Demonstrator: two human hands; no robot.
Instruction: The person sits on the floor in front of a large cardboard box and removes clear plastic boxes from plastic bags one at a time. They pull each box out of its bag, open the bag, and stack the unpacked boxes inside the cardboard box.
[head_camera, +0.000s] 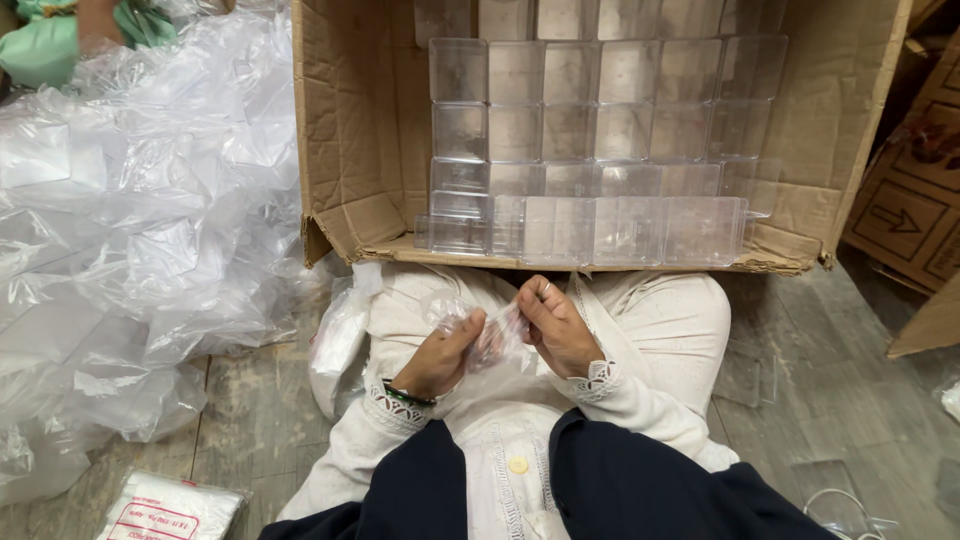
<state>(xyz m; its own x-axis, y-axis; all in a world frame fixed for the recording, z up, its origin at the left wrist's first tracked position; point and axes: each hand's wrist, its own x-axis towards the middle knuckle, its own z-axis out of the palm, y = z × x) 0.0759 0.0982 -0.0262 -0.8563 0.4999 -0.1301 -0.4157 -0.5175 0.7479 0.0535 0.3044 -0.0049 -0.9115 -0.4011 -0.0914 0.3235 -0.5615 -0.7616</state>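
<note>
The large brown corrugated cardboard box (360, 150) lies on its side, mouth toward you, so the stacked rows of clear square plastic containers (600, 130) inside face you within reach. Left of the box, the heap of loose crumpled clear plastic film (130, 220) spreads across the grey wooden floor (850, 400), close enough to draw from while seated. Just below the box's open lip, over your lap, both hands work a small crumpled clear plastic bag (490, 335) held between them. Your left hand (440, 355) is curled, fingers pinching the bag's near edge, green bangle at the wrist. Your right hand (555, 325) is also closed in a pinch on the bag's far side, thumb toward the box. Below the film heap lies a flat packet of clear bags with a red-printed label (170, 510).
</note>
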